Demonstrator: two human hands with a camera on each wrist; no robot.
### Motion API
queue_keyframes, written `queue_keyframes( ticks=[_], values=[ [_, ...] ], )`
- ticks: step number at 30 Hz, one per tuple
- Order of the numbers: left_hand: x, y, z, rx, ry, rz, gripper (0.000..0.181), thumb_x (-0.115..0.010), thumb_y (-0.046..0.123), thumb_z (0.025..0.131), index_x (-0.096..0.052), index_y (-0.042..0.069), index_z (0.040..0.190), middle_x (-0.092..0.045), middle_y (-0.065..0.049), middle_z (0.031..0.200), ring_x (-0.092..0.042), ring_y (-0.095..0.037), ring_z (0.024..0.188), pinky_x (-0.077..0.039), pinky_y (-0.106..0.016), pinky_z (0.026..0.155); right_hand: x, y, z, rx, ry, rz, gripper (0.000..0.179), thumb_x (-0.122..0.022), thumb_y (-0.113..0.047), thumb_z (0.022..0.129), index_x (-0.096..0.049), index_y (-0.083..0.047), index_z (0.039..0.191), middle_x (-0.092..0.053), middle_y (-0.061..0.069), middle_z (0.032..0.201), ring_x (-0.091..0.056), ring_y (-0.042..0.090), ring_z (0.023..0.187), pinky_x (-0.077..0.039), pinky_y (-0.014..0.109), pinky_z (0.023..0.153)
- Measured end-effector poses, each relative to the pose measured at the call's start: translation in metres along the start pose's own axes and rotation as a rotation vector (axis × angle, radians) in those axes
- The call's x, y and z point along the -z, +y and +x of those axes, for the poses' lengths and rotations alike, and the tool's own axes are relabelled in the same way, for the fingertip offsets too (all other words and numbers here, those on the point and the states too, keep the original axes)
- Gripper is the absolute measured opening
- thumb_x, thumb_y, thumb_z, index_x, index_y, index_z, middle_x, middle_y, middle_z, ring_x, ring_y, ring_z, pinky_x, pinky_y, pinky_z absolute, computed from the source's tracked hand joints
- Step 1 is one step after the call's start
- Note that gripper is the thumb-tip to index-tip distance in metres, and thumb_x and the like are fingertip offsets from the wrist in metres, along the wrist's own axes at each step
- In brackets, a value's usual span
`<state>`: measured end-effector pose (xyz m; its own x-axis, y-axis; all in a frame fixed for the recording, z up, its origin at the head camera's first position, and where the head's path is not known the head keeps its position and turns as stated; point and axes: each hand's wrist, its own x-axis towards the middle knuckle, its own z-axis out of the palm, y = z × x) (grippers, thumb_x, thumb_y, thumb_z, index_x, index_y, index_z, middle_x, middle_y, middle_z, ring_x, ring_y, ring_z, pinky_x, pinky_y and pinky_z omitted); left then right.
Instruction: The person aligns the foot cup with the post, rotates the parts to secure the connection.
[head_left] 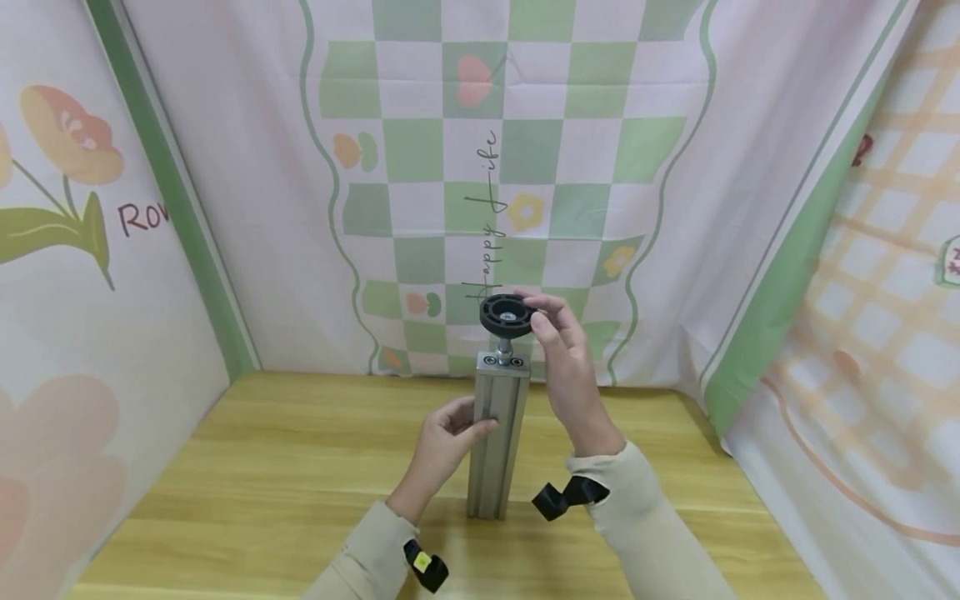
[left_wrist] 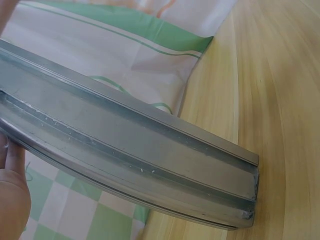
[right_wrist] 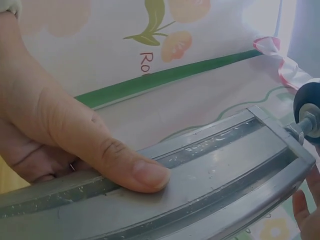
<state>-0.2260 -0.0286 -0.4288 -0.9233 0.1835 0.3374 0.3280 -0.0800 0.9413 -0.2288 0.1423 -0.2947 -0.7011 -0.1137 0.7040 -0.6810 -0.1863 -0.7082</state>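
A grey aluminium extrusion (head_left: 495, 446) with lengthwise grooves stands upright on the wooden table. My left hand (head_left: 448, 443) grips it around the upper half, thumb (right_wrist: 150, 175) on the near face and fingers (left_wrist: 11, 185) on the far side. A black round levelling foot (head_left: 497, 323) tops it, its threaded stem (head_left: 505, 347) fixed into an end plate (head_left: 486, 367) with screws. At the foot's right edge, my right hand (head_left: 567, 367) pinches the rim between thumb and fingers. The right wrist view shows the foot and those fingers only partly, at its right edge.
The wood-grain table (head_left: 315, 467) runs back to a printed curtain (head_left: 420, 150). More printed cloth hangs along the left side (head_left: 67, 333) and the right side (head_left: 892, 375). Black straps with small mounts (head_left: 551, 502) sit at both sleeve cuffs.
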Motion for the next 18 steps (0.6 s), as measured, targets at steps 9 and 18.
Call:
queue_keyframes(
  ticks=[9,18],
  values=[
    [0.0,0.0,-0.001,-0.005,0.001,0.004,0.04,-0.08,0.025,0.088,-0.069,0.007,0.121,-0.071,-0.007,0.106,-0.066,-0.022,0.099,-0.056,-0.029,0.085,-0.009,-0.008,-0.004,0.15,0.108,-0.246,0.01,-0.068,0.001,0.092,-0.06,0.001,0.098,-0.045,0.009,0.119,-0.045,0.025,0.114,-0.038,0.035,0.105],
    [-0.001,0.003,-0.001,0.001,0.002,-0.003,0.04,-0.08,0.026,0.089,-0.069,0.007,0.122,-0.071,-0.007,0.107,-0.066,-0.021,0.099,-0.056,-0.029,0.085,-0.011,-0.007,-0.004,0.244,0.128,-0.341,0.016,-0.075,-0.002,0.089,-0.065,0.002,0.101,-0.046,0.01,0.113,-0.04,0.021,0.109,-0.033,0.037,0.104]
  ],
)
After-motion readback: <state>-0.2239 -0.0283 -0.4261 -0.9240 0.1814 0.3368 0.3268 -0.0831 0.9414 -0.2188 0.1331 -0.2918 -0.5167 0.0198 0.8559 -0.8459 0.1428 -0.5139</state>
